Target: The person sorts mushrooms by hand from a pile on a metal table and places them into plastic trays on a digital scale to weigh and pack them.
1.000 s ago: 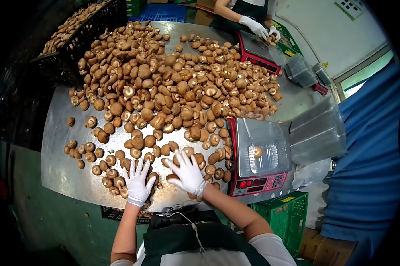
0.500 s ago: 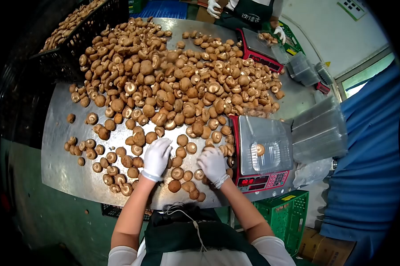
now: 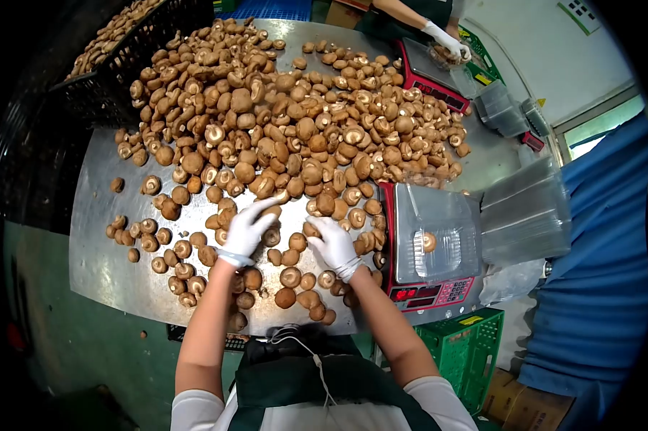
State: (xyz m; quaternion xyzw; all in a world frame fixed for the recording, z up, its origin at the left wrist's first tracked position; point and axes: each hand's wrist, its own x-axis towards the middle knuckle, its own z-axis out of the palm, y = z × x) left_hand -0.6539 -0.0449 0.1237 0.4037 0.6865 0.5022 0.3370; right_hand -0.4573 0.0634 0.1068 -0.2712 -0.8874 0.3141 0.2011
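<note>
In the head view, both gloved hands, left [image 3: 246, 233] and right [image 3: 335, 247], seem to be gathering loose shiitake mushrooms [image 3: 290, 276] on the metal table [image 3: 105, 266]. The left's fingers extend over some and the right's bend beside one; I cannot tell whether either grips. Lifting any would call for closing fingers around its cap.

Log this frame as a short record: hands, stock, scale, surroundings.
left hand: gloved, fingers at a mushroom, grip unclear
right hand: gloved, beside loose mushrooms, grip unclear
pile: mushrooms, beyond both hands
scale: right of hands, holds clear tray, one mushroom visible
black crate: far left, holds mushrooms
co-worker's hand: gloved, by second scale
</note>
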